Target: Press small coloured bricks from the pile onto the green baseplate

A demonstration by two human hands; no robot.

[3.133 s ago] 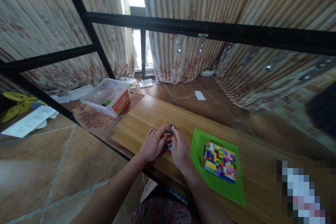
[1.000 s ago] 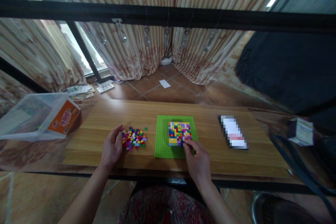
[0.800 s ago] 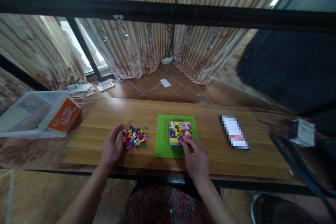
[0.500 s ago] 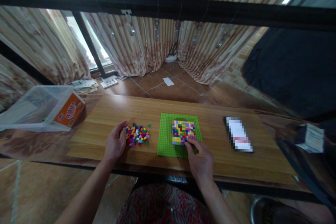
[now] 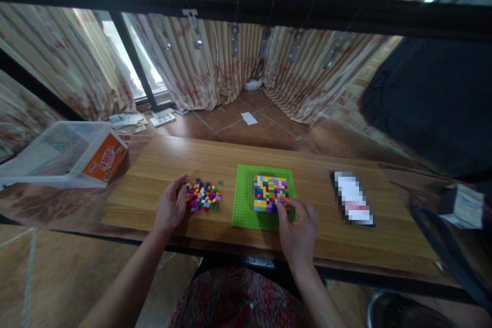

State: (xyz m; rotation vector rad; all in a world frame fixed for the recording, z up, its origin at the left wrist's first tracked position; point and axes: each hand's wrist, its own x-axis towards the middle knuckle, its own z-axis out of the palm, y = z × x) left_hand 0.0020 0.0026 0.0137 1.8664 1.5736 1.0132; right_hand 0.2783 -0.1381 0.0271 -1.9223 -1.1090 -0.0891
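A green studded baseplate (image 5: 242, 200) lies on the wooden board, and on it sits a square block of many-coloured toy bricks (image 5: 267, 192). My right hand (image 5: 300, 228) is over the plate's right side, thumb and fingertips pinched together at the block's lower right edge. Whatever is between those fingertips is too small or hidden to make out. My left hand (image 5: 172, 205) rests on edge against the left side of a loose pile of small coloured bricks (image 5: 203, 197). Its fingers are stretched out and slightly curved, and no brick shows in it.
A phone (image 5: 353, 199), its screen blurred, lies on the wooden board (image 5: 315, 174) to the right. At the left stands a clear plastic bin (image 5: 73, 156) with an orange label. One green brick (image 5: 220, 183) is apart from the pile. A dark metal bar (image 5: 246, 2) crosses beyond the board.
My right hand has shifted slightly right along the block's edge, with its fingers still pinched. The left hand stays beside the pile. The whole view has moved a little.
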